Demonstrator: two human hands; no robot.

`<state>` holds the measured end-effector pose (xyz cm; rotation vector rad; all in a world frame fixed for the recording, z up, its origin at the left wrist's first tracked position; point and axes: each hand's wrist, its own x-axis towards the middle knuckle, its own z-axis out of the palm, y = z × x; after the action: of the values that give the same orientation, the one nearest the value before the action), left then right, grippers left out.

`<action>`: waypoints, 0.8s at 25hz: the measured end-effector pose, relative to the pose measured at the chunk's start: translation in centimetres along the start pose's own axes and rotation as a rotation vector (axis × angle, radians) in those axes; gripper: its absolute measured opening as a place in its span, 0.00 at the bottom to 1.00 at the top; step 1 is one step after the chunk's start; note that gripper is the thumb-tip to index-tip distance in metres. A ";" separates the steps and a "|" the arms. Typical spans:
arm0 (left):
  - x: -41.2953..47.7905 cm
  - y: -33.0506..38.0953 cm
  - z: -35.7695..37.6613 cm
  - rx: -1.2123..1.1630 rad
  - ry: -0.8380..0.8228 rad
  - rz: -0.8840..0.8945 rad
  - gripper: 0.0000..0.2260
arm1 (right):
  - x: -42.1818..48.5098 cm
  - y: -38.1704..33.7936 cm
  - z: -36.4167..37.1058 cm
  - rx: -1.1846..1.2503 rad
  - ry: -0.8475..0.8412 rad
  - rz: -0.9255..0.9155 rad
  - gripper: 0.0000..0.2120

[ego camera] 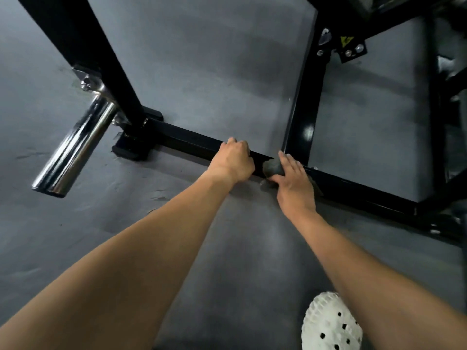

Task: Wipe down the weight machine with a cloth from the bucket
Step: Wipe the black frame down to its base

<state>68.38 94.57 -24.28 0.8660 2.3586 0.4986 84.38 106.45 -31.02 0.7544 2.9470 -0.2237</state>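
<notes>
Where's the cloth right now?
Right of centre in the head view, the grey cloth is held by the right hand against the low black bar, beside the left hand.

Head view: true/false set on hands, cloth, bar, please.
1. The right hand holds a grey cloth against the black bar. True.
2. The left hand hangs clear of the bar. False: its fingers curl over the bar, just left of the cloth.
3. The chrome peg lies right of both hands. False: it is to their left.
4. A white shoe shows at the bottom edge. True.
5. The cloth lies on the floor, untouched. False: it is in the right hand, on the bar.
</notes>
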 end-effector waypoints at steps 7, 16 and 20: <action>-0.4 0.3 1.3 0.133 -0.029 0.032 0.18 | 0.3 -0.7 0.1 0.088 0.035 0.068 0.10; 0.0 0.7 1.0 0.165 -0.094 0.038 0.20 | -1.9 2.7 0.8 0.105 0.184 0.069 0.08; -0.3 0.2 0.7 0.189 -0.071 0.014 0.20 | 1.0 -1.5 -0.2 0.233 0.084 -0.001 0.06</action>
<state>69.10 94.61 -24.59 0.9695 2.3629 0.2484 82.77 105.62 -30.78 0.8072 3.0352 -0.5570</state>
